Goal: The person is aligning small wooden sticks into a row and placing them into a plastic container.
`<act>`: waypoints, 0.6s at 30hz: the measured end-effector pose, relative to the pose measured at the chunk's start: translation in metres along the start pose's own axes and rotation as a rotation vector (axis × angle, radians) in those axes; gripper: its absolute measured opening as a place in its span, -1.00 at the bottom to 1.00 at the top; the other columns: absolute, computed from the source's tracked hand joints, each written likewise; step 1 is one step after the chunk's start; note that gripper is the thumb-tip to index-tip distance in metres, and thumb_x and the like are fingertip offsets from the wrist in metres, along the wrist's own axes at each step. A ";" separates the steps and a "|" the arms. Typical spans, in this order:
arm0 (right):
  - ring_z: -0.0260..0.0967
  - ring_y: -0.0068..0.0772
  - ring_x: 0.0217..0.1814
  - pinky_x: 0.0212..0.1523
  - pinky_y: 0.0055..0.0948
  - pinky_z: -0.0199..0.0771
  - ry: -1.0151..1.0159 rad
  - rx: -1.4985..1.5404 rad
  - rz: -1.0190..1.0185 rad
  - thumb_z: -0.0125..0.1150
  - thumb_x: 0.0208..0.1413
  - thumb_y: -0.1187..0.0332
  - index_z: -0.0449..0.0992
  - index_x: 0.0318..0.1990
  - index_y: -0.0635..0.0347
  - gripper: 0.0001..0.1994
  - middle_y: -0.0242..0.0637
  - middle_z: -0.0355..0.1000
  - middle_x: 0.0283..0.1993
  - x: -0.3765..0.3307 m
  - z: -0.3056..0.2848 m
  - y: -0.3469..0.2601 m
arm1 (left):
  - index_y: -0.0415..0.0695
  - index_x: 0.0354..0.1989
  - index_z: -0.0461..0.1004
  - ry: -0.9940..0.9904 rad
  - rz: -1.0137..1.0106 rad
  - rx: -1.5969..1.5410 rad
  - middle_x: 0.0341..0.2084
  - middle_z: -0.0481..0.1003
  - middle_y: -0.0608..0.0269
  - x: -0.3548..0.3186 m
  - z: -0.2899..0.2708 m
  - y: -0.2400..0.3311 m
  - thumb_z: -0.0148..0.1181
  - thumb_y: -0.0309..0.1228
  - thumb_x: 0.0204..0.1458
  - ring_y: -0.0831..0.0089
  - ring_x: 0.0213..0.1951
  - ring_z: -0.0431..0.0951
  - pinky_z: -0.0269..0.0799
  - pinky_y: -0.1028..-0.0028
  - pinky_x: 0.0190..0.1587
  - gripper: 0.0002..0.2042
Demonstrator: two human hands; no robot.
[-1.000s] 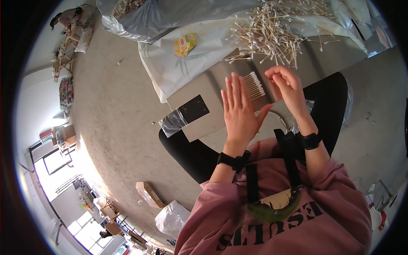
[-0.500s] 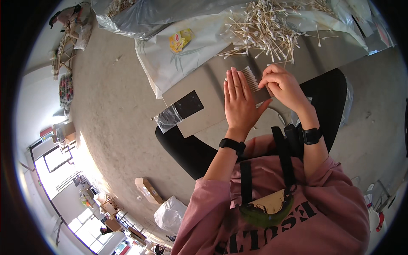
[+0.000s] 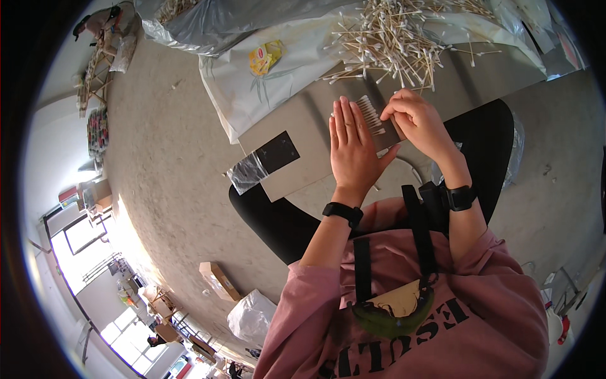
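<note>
A neat row of cotton swabs [image 3: 371, 115] lies side by side on the brown tabletop [image 3: 315, 126]. My left hand [image 3: 353, 151] is laid flat over the row's left part, its fingers straight and close together and the thumb held out to the side. At the row's right edge is my right hand [image 3: 421, 126], its fingers curled and the fingertips pinched by the swab tips. Whether anything sits in that pinch is hidden. Just beyond both hands spreads a large loose heap of cotton swabs [image 3: 398, 47], with white tips and pale sticks.
On the left of the tabletop lies a black flat piece with clear plastic wrap [image 3: 265, 161]. A yellow packet [image 3: 265, 58] rests on the white plastic sheet [image 3: 230, 88]. A grey plastic bag [image 3: 208, 28] is at the far left. Below, a cardboard box [image 3: 219, 281] stands on the floor.
Both hands stay almost in place over the swab row. The whole view has shifted very slightly; no swab has clearly moved.
</note>
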State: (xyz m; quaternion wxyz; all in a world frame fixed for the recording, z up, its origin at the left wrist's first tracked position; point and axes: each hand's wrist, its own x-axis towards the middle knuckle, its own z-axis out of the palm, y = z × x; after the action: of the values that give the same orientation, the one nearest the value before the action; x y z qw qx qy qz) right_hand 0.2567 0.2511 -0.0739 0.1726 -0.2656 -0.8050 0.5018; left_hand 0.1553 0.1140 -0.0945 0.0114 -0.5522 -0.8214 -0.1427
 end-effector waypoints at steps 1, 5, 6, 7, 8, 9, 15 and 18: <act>0.43 -0.20 -0.23 -0.20 -0.32 0.43 -0.001 0.000 -0.001 0.04 0.06 0.60 0.55 -0.34 0.22 -0.86 -0.26 0.41 -0.29 0.000 0.001 0.001 | -0.54 0.30 0.06 0.000 -0.001 0.000 0.33 0.06 -0.38 0.000 0.000 0.000 0.22 0.24 -0.07 -0.16 0.41 0.01 -0.01 0.05 0.39 0.06; 0.43 -0.20 -0.22 -0.19 -0.29 0.43 0.017 -0.067 -0.052 0.04 0.05 0.60 0.55 -0.36 0.20 -0.85 -0.28 0.42 -0.28 0.000 0.003 0.003 | -0.53 0.31 0.03 -0.014 -0.001 -0.002 0.34 0.04 -0.37 0.000 -0.001 0.000 0.28 0.20 -0.11 -0.16 0.41 0.00 -0.01 0.05 0.40 0.07; 0.43 -0.20 -0.22 -0.19 -0.29 0.44 0.020 -0.096 -0.073 0.04 0.05 0.60 0.55 -0.36 0.19 -0.85 -0.29 0.42 -0.28 0.000 0.003 0.003 | -0.53 0.32 0.02 -0.016 -0.001 -0.001 0.34 0.03 -0.37 0.000 -0.001 0.000 0.30 0.18 -0.12 -0.15 0.41 0.00 -0.01 0.06 0.40 0.07; 0.43 -0.20 -0.22 -0.19 -0.29 0.44 0.019 -0.095 -0.073 0.04 0.05 0.60 0.55 -0.36 0.19 -0.85 -0.29 0.42 -0.28 0.000 0.003 0.004 | -0.53 0.32 0.02 -0.016 -0.002 -0.001 0.34 0.03 -0.37 0.000 -0.001 0.000 0.30 0.18 -0.12 -0.15 0.41 0.00 -0.01 0.06 0.40 0.07; 0.43 -0.20 -0.21 -0.18 -0.28 0.44 0.006 -0.135 -0.089 0.04 0.05 0.60 0.54 -0.36 0.18 -0.85 -0.28 0.42 -0.28 -0.001 0.002 0.004 | -0.53 0.32 0.01 -0.020 -0.004 -0.008 0.35 0.03 -0.36 0.000 -0.001 0.000 0.31 0.16 -0.12 -0.15 0.41 0.00 -0.01 0.06 0.40 0.07; 0.43 -0.21 -0.20 -0.18 -0.28 0.44 -0.007 -0.174 -0.105 0.04 0.05 0.60 0.54 -0.35 0.18 -0.85 -0.28 0.42 -0.28 -0.001 0.002 0.004 | -0.52 0.32 0.01 -0.024 -0.007 -0.015 0.35 0.02 -0.36 0.000 -0.001 0.000 0.32 0.15 -0.13 -0.15 0.41 0.00 -0.01 0.06 0.40 0.07; 0.44 -0.19 -0.18 -0.16 -0.27 0.45 0.030 -0.024 0.037 0.05 0.07 0.57 0.53 -0.33 0.17 -0.87 -0.29 0.42 -0.26 0.001 0.004 -0.004 | -0.50 0.34 -0.01 -0.046 -0.011 -0.012 0.36 -0.01 -0.35 0.000 -0.002 -0.001 0.33 0.13 -0.14 -0.14 0.42 -0.02 -0.02 0.06 0.40 0.08; 0.44 -0.19 -0.17 -0.16 -0.26 0.45 0.051 -0.122 -0.041 0.05 0.07 0.57 0.53 -0.32 0.15 -0.86 -0.30 0.42 -0.26 0.000 0.005 -0.001 | -0.50 0.34 -0.02 -0.038 -0.010 -0.017 0.36 -0.01 -0.34 0.000 0.000 0.000 0.34 0.13 -0.14 -0.14 0.42 -0.02 -0.02 0.06 0.40 0.08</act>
State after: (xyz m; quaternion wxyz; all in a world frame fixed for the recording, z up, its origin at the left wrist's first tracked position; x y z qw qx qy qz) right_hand 0.2538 0.2470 -0.0752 0.1867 -0.2719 -0.8346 0.4412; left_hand 0.1552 0.1140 -0.0942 -0.0097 -0.5505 -0.8230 -0.1394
